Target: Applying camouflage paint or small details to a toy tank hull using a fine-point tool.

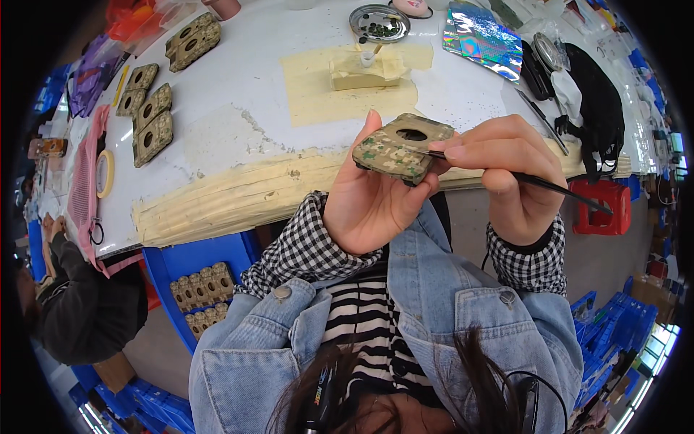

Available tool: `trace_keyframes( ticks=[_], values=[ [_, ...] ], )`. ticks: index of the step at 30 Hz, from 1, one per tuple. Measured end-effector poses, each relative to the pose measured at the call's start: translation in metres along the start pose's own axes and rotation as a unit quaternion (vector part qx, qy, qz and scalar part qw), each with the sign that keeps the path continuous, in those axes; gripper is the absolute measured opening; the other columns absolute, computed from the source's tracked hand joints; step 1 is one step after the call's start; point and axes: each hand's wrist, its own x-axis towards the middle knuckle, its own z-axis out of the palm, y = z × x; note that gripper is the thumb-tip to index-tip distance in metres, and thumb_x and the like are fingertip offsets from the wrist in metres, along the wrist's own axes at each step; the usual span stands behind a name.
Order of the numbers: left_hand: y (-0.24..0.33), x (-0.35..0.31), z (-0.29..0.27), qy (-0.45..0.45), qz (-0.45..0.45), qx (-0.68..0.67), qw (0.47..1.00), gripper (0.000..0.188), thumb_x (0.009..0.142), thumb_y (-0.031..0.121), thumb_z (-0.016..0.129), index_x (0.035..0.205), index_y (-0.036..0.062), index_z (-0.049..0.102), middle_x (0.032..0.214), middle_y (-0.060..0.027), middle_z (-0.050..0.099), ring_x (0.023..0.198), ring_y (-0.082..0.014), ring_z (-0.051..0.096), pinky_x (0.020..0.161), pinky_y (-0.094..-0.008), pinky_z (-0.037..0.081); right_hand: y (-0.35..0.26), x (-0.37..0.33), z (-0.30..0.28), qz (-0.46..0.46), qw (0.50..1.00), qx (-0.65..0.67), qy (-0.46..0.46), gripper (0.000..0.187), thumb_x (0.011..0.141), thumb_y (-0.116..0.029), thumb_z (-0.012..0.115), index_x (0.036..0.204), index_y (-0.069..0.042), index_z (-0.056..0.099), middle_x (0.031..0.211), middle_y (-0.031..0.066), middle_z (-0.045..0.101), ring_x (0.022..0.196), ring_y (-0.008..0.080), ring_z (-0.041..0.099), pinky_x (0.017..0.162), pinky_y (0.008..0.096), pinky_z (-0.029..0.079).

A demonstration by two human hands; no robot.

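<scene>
Your left hand (pixel 372 217) is gripping the camo case (pixel 387 150) near the table's taped edge (pixel 231 194). Your right hand (pixel 517 163) is pinching a slim black tool (pixel 560 190), its tip pointing at the case's face beside the round hole (pixel 412 134). Similar cases (pixel 155 124) are lying table-left.

the held case (pixel 394 159), its underside mostly out of sight, hid part of the left hand (pixel 372 213). the right hand (pixel 517 166) covered the middle of the tool (pixel 557 189), whose tip was too small to tell. far, bits (pixel 384 31) in the dish (pixel 379 41) were too tiny to name and a cup (pixel 224 9) was cut off. left, a co-worker (pixel 90 315) was partly cut off; near left, a sleeve (pixel 289 249) hid part of a bin (pixel 199 255).
</scene>
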Motion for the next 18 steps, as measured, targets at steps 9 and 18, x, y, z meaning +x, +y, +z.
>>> trace_keyframes(
  ticks=[9, 18],
  values=[
    [0.0000, 0.0001, -0.0016, -0.007, 0.004, -0.012, 1.000, 0.064, 0.093, 0.051, 0.028, 0.128, -0.0022, 0.034, 0.120, -0.0241, 0.047, 0.106, -0.0355, 0.053, 0.091, -0.0380, 0.050, 0.0016, 0.0003, 0.0004, -0.005, 1.000, 0.002, 0.004, 0.023, 0.083, -0.020, 0.061, 0.092, 0.001, 0.066, 0.084, 0.0124, 0.061, 0.077, 0.0208, 0.059, 0.067, 0.0284, 0.047],
    [0.0001, 0.0007, -0.0013, -0.009, 0.001, -0.016, 1.000, 0.064, 0.093, 0.051, 0.028, 0.129, -0.0015, 0.034, 0.121, -0.0241, 0.046, 0.106, -0.0361, 0.053, 0.090, -0.0378, 0.050, 0.0010, -0.0001, 0.0003, -0.002, 1.000, 0.001, 0.005, 0.023, 0.083, -0.020, 0.062, 0.092, 0.001, 0.066, 0.083, 0.0121, 0.061, 0.077, 0.0217, 0.059, 0.068, 0.0291, 0.047]
  ],
)
